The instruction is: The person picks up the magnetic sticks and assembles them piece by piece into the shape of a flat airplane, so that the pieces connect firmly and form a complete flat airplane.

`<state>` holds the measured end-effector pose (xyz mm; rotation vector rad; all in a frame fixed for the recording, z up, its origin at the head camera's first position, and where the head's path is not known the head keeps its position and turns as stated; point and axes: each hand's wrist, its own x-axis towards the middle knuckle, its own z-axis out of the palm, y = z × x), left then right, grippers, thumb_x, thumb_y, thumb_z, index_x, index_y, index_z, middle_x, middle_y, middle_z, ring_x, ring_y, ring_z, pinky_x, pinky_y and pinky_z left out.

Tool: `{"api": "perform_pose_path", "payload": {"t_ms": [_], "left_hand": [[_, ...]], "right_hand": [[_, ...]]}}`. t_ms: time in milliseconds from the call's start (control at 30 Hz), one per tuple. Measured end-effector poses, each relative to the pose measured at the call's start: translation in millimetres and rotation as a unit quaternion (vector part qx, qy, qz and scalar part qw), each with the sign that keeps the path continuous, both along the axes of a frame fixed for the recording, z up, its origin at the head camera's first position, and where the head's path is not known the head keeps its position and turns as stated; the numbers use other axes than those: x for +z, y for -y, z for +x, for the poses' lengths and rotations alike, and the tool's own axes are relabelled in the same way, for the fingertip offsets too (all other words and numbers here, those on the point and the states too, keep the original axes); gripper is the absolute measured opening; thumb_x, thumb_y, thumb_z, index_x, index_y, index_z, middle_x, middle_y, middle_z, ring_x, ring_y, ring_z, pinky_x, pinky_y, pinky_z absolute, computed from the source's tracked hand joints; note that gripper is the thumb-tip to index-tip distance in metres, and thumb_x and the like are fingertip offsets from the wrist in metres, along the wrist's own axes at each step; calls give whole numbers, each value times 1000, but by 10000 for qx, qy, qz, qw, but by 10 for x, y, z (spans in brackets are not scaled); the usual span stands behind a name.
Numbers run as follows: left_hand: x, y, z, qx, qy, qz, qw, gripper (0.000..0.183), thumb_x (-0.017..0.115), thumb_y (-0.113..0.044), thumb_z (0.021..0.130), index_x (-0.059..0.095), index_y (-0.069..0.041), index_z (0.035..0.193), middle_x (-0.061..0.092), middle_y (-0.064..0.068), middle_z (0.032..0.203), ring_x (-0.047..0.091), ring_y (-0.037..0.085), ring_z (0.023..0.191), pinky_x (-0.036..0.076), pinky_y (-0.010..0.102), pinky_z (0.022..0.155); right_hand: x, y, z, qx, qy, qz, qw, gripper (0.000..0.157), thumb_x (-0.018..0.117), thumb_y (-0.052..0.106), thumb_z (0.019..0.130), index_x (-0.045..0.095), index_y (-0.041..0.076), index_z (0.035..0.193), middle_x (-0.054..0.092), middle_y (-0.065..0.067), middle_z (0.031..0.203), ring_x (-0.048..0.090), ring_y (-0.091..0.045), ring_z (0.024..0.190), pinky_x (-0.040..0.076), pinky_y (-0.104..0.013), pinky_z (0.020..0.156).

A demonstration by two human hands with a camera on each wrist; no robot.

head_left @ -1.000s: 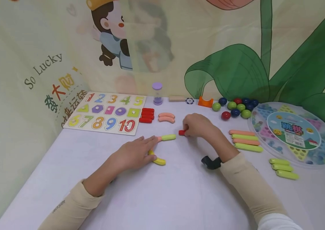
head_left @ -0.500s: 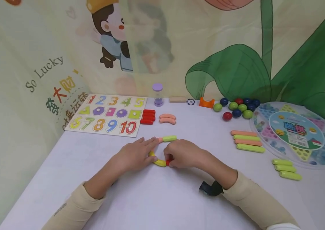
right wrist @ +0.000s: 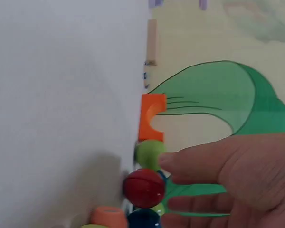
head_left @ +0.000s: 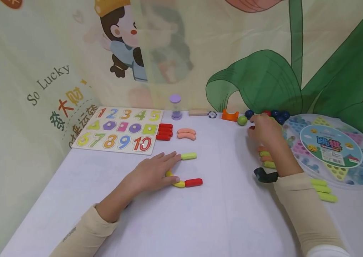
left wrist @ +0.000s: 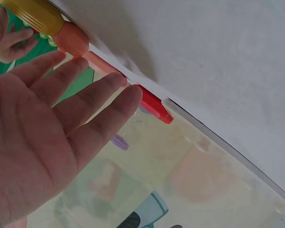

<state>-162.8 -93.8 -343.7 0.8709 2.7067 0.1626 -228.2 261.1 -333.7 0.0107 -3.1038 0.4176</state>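
My left hand (head_left: 150, 173) rests on the table, fingers stretched out over a row of small sticks. Partly under it is a yellow curved piece (head_left: 179, 184), with a red stick (head_left: 193, 182) end to end with it. Past the fingertips lies a light green stick (head_left: 188, 156). In the left wrist view, the straight fingers lie close to the yellow piece (left wrist: 38, 16) and a pink piece (left wrist: 70, 39). My right hand (head_left: 267, 132) hovers over the coloured balls. The right wrist view shows its thumb and fingers apart, beside a red ball (right wrist: 144, 188) and a green ball (right wrist: 150, 153).
A number puzzle board (head_left: 117, 129) lies back left, next to red sticks (head_left: 164, 132) and pink curved pieces (head_left: 186, 134). Behind stand a purple sand timer (head_left: 176, 107) and an orange block (head_left: 230, 115). A round checkers case (head_left: 332, 150) and green sticks (head_left: 324, 191) lie right.
My right hand has set the red stick against the yellow piece, let go, and moved right and back to the balls. My left hand has stayed in place.
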Motion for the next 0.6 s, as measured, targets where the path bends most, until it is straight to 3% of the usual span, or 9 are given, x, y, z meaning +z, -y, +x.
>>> {"api": "perform_pose_path", "payload": {"t_ms": [133,200,333,500,600], "left_hand": [[-10,-4,-7,-16,118,-72,9999,73,57,-53,81,28,-26,143,28,-4,145,30,29,129,37,49,93],[-18,-4,-8,7,165,-112,9998,74,57,-54,80,28,-27,143,27,-5,145,30,28,129,37,49,93],[-32,-2,-6,41,217,-136,9997,75,56,-55,80,27,-28,143,26,-5,146,29,28,129,37,49,93],[-26,1,3,71,176,-203,9996,77,56,-57,79,27,-25,143,27,-5,146,29,28,129,38,48,92],[-23,6,6,72,127,-235,9996,79,56,-58,79,27,-23,143,27,-5,146,29,28,129,38,48,92]], "right_hand": [[-86,61,-35,382,451,308,9978,16,62,12,81,61,0,92,55,-13,79,48,-30,72,45,-38,56],[-127,229,-27,732,587,308,9951,10,62,11,81,62,3,87,54,-9,75,47,-27,71,43,-34,57],[-209,721,31,1540,828,-88,9846,14,66,15,79,65,10,93,55,-4,81,48,-22,76,43,-31,63],[-306,1302,159,2287,773,-413,9696,21,72,24,77,68,20,97,53,4,86,47,-14,79,44,-24,64],[-310,1425,196,2588,651,-497,9624,19,72,25,77,68,23,96,53,7,85,47,-10,79,43,-21,63]]}}
